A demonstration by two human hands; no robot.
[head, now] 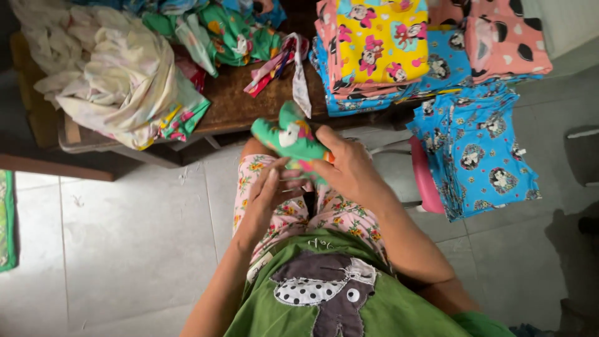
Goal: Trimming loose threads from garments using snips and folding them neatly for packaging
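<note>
Grey floor tiles (125,237) fill the lower frame, with a dark wooden table (243,106) across the top. Seated person, viewed from above, wears a green top and floral trousers (293,218). Both hands are raised over the lap, meeting on a small green printed garment (290,134). Right hand (349,168): thumb lies across the near face of the garment and the fingers wrap behind it, clamped on the cloth. Left hand (268,193): fingers held together and extended, tips touching the garment's lower edge; whether they pinch it cannot be determined. The garment stands bunched, rising above the fingertips toward the table edge. Beyond the fingers, on the table, lies a strip of mixed cloth scraps (281,62), and farther left a heap of pale fabric (106,68) with more green printed pieces (231,31) behind it. Beyond and to the right of the right hand's fingers sits a neat stack of folded printed garments, yellow piece uppermost (380,37), beside a pink spotted piece (505,37). Blue printed garments (480,150) hang over a pink stool (424,181), just right of the right hand.
</note>
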